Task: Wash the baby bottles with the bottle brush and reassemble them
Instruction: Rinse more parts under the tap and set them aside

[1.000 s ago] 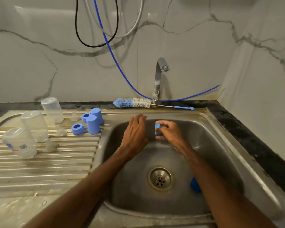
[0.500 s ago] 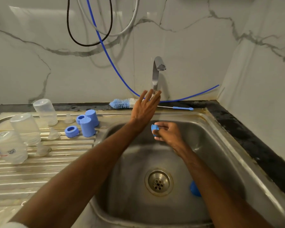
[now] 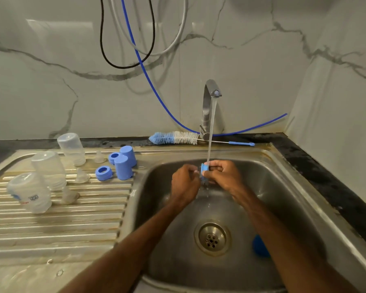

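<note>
Over the sink basin (image 3: 283, 197) both hands hold a small blue bottle ring (image 3: 204, 168) under the running water. My right hand (image 3: 224, 176) pinches it from the right, and my left hand (image 3: 185, 182) grips it from the left with curled fingers. Three clear bottles (image 3: 49, 168) stand upside down on the drainboard (image 3: 61, 218), with clear teats (image 3: 81, 176), two blue caps (image 3: 124, 167) and two blue rings (image 3: 103, 172) beside them. The bottle brush (image 3: 178, 138) lies on the ledge behind the sink.
The tap (image 3: 209, 106) runs a thin stream into the basin. A blue part (image 3: 260, 246) lies on the basin floor right of the drain (image 3: 212, 238). A blue hose (image 3: 156, 92) and cables hang on the marble wall. A black counter (image 3: 325, 176) borders the right.
My left hand reached up to the tap base, then came back down to the blue ring. Water now runs from the tap onto the ring.
</note>
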